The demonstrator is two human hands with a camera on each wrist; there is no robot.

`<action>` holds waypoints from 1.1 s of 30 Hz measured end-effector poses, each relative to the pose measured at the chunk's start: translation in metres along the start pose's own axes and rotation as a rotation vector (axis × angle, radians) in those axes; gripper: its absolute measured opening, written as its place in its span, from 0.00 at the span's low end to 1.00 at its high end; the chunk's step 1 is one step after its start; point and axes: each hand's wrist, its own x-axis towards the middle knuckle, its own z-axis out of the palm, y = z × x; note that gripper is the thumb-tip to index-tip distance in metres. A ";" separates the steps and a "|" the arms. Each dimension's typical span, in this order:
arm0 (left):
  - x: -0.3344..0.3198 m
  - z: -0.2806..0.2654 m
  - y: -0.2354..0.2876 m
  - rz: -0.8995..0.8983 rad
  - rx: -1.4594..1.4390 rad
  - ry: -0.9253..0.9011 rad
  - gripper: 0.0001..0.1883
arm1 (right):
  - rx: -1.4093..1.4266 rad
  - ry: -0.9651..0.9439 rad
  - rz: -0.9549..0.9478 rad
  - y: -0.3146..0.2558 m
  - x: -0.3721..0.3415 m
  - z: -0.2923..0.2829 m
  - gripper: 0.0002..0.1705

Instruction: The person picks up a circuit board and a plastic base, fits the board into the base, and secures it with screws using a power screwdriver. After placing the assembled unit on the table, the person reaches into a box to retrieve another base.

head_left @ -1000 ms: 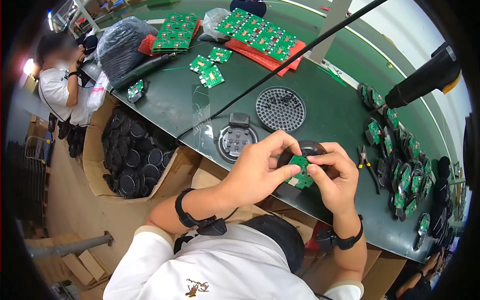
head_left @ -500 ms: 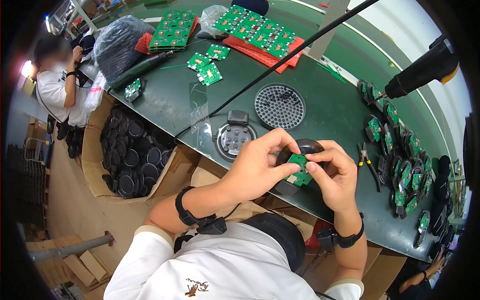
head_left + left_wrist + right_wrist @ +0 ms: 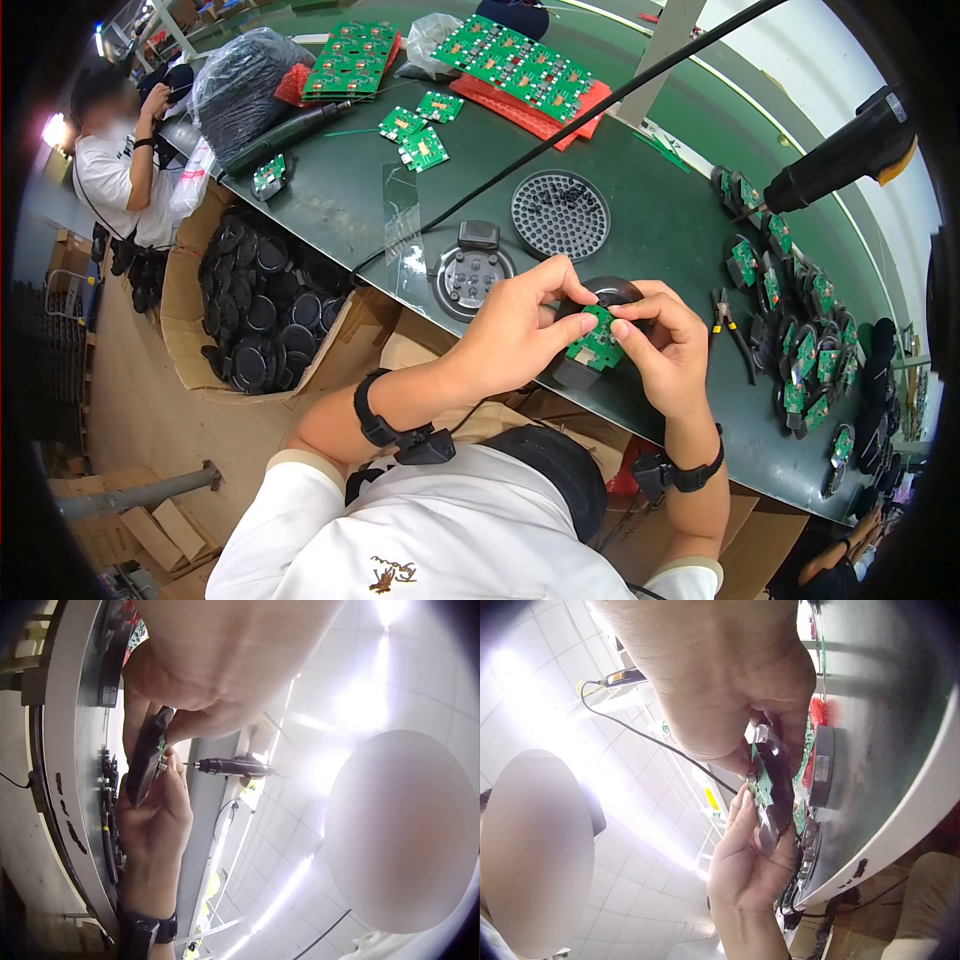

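Both hands hold a round black plastic housing (image 3: 612, 290) over the near edge of the green table. A small green circuit board (image 3: 597, 348) sits at its open face. My left hand (image 3: 515, 330) grips the housing from the left, its thumb on the board's upper left corner. From the other side my right hand (image 3: 665, 345) grips it, thumb and index finger at the board's upper right corner. Edge-on in the right wrist view, the board (image 3: 763, 782) lies against the housing (image 3: 781, 796). The fingers behind the housing are mostly hidden in the head view.
A similar black housing (image 3: 473, 283) and a round perforated tray (image 3: 560, 215) of small dark parts lie beyond my hands. Cutters (image 3: 733, 335) and several board-fitted housings (image 3: 800, 350) are at right. An electric screwdriver (image 3: 840, 160) hangs above. A carton (image 3: 180, 330) of black housings stands left.
My left thumb has shifted slightly up along the board's left edge, and the board and housing have tilted a little. Both hands keep their grip in nearly the same place.
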 end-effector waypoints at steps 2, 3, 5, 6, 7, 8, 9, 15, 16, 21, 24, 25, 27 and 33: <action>0.000 0.000 -0.001 0.001 0.000 0.007 0.09 | -0.004 -0.002 -0.001 0.001 0.000 0.000 0.08; 0.000 0.000 -0.001 -0.001 -0.007 0.007 0.09 | 0.000 -0.006 0.003 0.001 0.000 0.000 0.08; -0.001 -0.001 -0.002 0.002 -0.014 0.010 0.09 | 0.001 -0.013 0.004 0.001 0.000 0.001 0.08; -0.001 -0.001 -0.003 0.001 -0.016 0.013 0.09 | 0.007 -0.015 0.007 0.000 0.000 0.001 0.08; -0.001 -0.001 -0.003 -0.001 -0.018 0.016 0.09 | 0.013 -0.016 0.010 0.000 0.000 0.002 0.08; -0.001 -0.001 -0.004 0.002 -0.018 0.018 0.09 | 0.012 -0.019 0.008 0.000 0.000 0.002 0.08; -0.001 -0.001 -0.004 0.004 0.000 0.023 0.09 | 0.011 -0.019 0.012 0.001 0.000 0.002 0.08; -0.002 -0.001 -0.005 0.026 0.031 0.035 0.09 | 0.016 -0.025 0.019 0.003 0.001 0.003 0.07; -0.002 0.000 -0.003 0.026 0.052 0.036 0.09 | 0.027 -0.021 0.024 0.003 0.002 0.004 0.07; 0.004 0.003 -0.013 0.112 0.117 0.028 0.13 | 0.071 -0.010 0.109 0.002 0.005 0.003 0.06; 0.004 0.000 -0.001 0.100 0.157 0.000 0.21 | 0.045 0.019 0.180 -0.001 0.013 -0.004 0.06; 0.001 0.000 0.008 0.147 0.261 0.053 0.23 | 0.037 0.039 0.227 -0.001 0.016 -0.009 0.06; -0.003 -0.004 0.007 0.280 0.423 0.182 0.23 | -0.003 0.109 0.235 0.008 0.029 -0.026 0.05; -0.023 -0.036 0.002 0.522 0.834 0.392 0.16 | -0.141 0.246 0.287 0.040 0.071 -0.078 0.05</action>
